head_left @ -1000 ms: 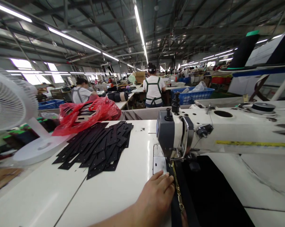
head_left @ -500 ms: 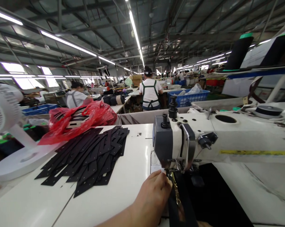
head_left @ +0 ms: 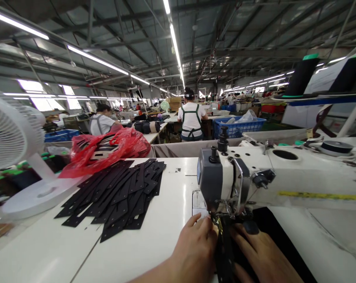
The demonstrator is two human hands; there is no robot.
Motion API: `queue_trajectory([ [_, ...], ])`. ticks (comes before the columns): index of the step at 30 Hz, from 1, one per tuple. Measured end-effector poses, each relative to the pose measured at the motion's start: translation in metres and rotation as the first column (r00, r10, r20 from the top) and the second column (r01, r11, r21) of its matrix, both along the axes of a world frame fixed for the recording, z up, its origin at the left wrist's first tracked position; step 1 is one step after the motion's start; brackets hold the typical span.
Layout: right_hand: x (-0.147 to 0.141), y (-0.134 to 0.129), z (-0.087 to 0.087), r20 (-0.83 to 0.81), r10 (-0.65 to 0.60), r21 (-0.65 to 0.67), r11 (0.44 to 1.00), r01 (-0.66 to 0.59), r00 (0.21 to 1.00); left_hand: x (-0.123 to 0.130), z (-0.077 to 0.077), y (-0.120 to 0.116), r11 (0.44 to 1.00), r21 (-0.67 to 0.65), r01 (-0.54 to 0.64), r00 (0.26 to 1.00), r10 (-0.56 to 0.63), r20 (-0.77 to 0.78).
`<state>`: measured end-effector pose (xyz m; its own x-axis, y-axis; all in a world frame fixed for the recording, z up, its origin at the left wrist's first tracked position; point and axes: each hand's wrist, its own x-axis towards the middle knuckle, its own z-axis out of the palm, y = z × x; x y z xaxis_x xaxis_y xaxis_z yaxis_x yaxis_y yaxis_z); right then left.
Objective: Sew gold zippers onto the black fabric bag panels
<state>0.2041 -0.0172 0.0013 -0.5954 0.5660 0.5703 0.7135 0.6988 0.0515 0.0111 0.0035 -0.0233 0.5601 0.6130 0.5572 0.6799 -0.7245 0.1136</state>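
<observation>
A sewing machine head [head_left: 214, 175] stands over a large black fabric piece [head_left: 284, 239]. A black zipper with gold teeth [head_left: 220, 232] lies on the fabric and runs under the presser foot. My left hand [head_left: 197, 243] is at the zipper's left side, close to the needle area, its fingers bent and closed on the zipper's edge; the fingertips are partly hidden. To the right of the zipper, my right hand [head_left: 262, 249] lies on the fabric with its fingers stretched toward the presser foot.
Many black strips with small holes [head_left: 124, 196] are piled left of the machine. Behind them is a red plastic bag [head_left: 113, 147]; a white fan [head_left: 15, 137] stands far left. Thread cones [head_left: 301, 76] are at right. Two co-workers [head_left: 192, 118] sit ahead, near a blue basket [head_left: 239, 124].
My right hand has come up from the lower edge onto the fabric beside the presser foot. My left hand stays by the needle. The view has shifted slightly left.
</observation>
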Motion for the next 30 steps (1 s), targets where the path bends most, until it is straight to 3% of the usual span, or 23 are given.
queue_trajectory([
  [2,-0.004,0.006,0.004,-0.044,-0.062,-0.201,0.978,0.052,0.997,0.000,0.003,-0.003,1.000,-0.018,0.000,1.000,0.001,0.026],
  [5,-0.009,0.014,0.012,-0.115,-0.009,-0.417,0.908,-0.040,0.993,0.000,0.008,-0.006,0.999,-0.042,0.009,0.999,-0.007,0.042],
  [8,-0.011,0.020,0.019,-0.178,0.048,-0.546,0.826,-0.139,0.983,0.001,0.007,-0.006,1.000,-0.003,0.001,0.999,-0.001,0.041],
  [10,-0.011,0.024,0.020,-0.188,0.047,-0.550,0.823,-0.144,0.981,0.002,0.005,-0.007,0.998,0.069,-0.004,0.999,0.002,0.035],
  [13,-0.009,0.029,0.013,-0.187,0.053,-0.467,0.874,-0.137,0.981,0.004,0.003,-0.007,0.988,0.153,-0.013,1.000,0.010,0.023],
  [18,-0.007,0.037,0.002,-0.217,-0.019,-0.327,0.944,-0.054,0.976,0.004,0.006,-0.008,0.991,0.136,-0.018,0.999,0.021,-0.025],
  [30,-0.011,0.038,0.009,-0.275,-0.073,-0.478,0.876,-0.070,0.959,0.003,0.011,-0.004,0.994,0.109,-0.008,1.000,0.010,-0.025],
])
